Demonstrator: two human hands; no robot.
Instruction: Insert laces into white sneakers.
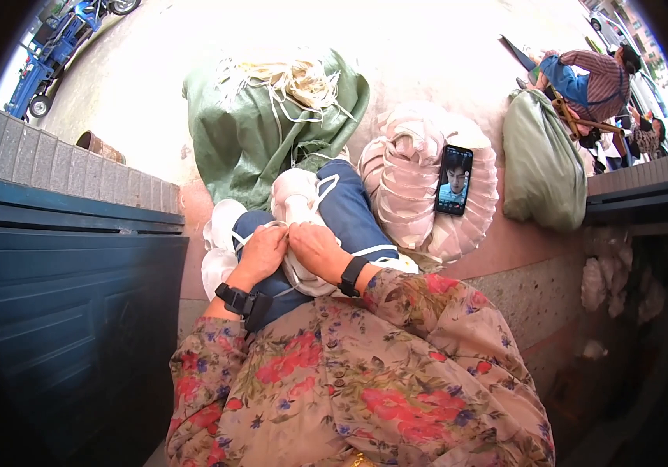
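A white shoe (293,191) lies across my lap between my blue-trousered knees, its toe pointing away from me. Both hands meet over its near part. My left hand (264,251) is closed at its left side, with a white shoelace (273,224) pinched in the fingers. From the right, my right hand (315,247) closes around the same spot, its fingertips touching the shoe; what they pinch is too small to make out. Another loose lace loop (328,187) stands up near the far part of the shoe. More white shoes (217,268) rest beside my left leg.
Ahead, a green sack (233,144) carries a tangle of white laces (303,82). Rows of stacked white shoe pieces (396,187) lie to the right, with a phone (454,180) on them. Beyond stands a full pale-green bag (540,159) near a seated person (591,78). A blue door (77,311) flanks my left.
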